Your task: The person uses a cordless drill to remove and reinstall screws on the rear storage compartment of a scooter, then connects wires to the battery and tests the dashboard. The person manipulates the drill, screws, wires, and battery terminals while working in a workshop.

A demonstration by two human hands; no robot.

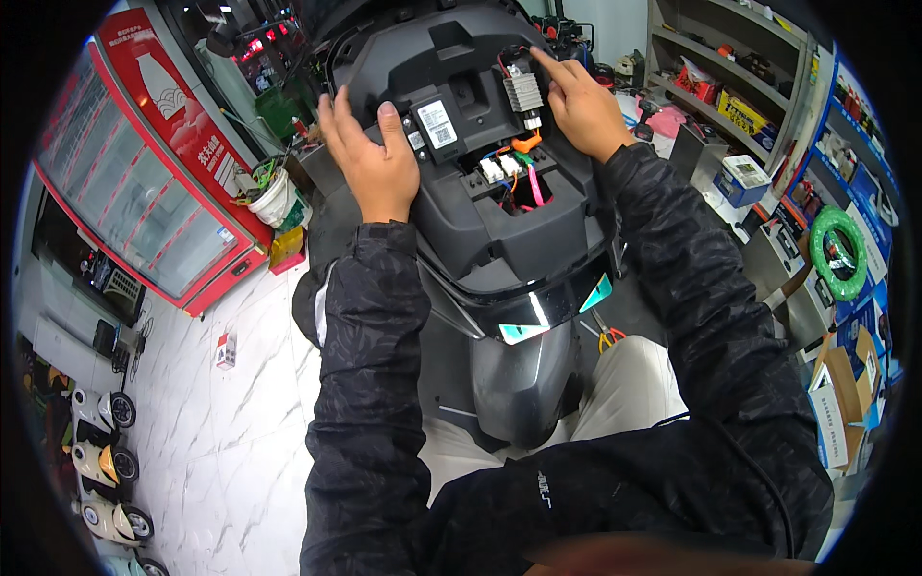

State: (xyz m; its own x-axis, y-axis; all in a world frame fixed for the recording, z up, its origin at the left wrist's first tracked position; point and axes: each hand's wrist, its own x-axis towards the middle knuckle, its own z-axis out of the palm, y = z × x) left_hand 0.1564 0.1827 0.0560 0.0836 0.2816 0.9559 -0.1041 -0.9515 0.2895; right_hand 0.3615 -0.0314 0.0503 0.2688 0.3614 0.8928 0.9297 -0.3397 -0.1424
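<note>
Both of my hands are at the opened front of a scooter, at either side of its black inner panel (451,230). My left hand (373,158) is open, fingers and thumb apart, beside a black box with a white label (439,125). My right hand (586,108) has its index finger stretched out near the wires above a finned metal module (523,96); its other fingers are partly hidden, and nothing shows in its grasp. Below the module sit an orange connector (526,143) and white connectors (499,169). Pink wires (535,185) run into a dark opening.
The scooter's dark front fender (523,384) stands between my knees. Orange-handled pliers (608,336) lie beside it. At left are a red-framed glass cabinet (173,182), a white bucket (279,200) and a small box (226,350) on the floor. Shelves (730,62) and a green coil (837,252) are at right.
</note>
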